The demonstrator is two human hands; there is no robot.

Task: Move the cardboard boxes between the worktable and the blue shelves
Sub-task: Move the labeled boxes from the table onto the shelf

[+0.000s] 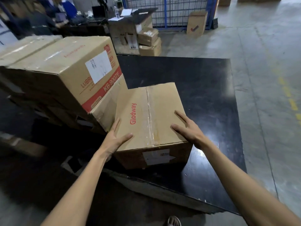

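My left hand (114,137) and right hand (187,128) press flat, apart, on the box (146,115) at the tabletop's (203,95) near-left edge.

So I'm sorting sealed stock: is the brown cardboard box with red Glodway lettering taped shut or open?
Shut. The brown cardboard Glodway box has flat top flaps with clear tape along their seam.

The small box (149,115) sits on the worktable (203,88), apparently touching the stacked boxes (65,74) at its left.

My left fingers (116,126) vanish behind the Glodway box (151,115). The stacked boxes (48,66) blur leftward, cut by the edge.
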